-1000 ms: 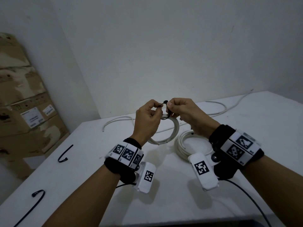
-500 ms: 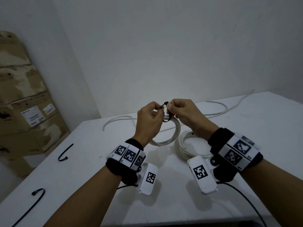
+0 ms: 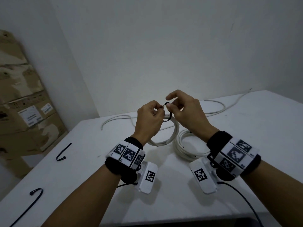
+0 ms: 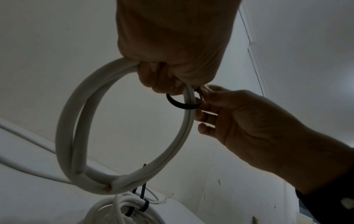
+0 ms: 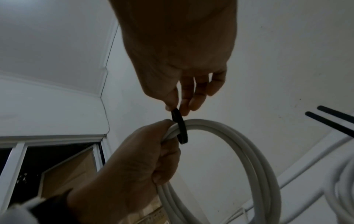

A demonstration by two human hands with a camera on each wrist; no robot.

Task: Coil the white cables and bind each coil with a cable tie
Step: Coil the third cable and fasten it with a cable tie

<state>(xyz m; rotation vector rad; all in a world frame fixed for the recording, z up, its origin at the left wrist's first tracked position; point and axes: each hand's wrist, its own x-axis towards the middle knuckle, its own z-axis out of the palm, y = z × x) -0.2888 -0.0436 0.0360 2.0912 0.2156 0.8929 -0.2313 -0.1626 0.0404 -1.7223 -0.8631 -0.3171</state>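
White table [image 3: 246, 128], upright coil [image 4: 76, 121], tie [image 4: 180, 104] crosswise

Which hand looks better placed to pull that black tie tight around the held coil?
Probably the left hand: it pinches the tail of the black tie while gripping the coil. The right hand pinches the tie's head, steadying it.

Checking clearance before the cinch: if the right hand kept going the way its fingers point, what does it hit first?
Most likely the left hand. The right hand points leftward at it, pinching the black cable tie looped round the held white cable coil; their fingertips nearly touch. Depth is uncertain.
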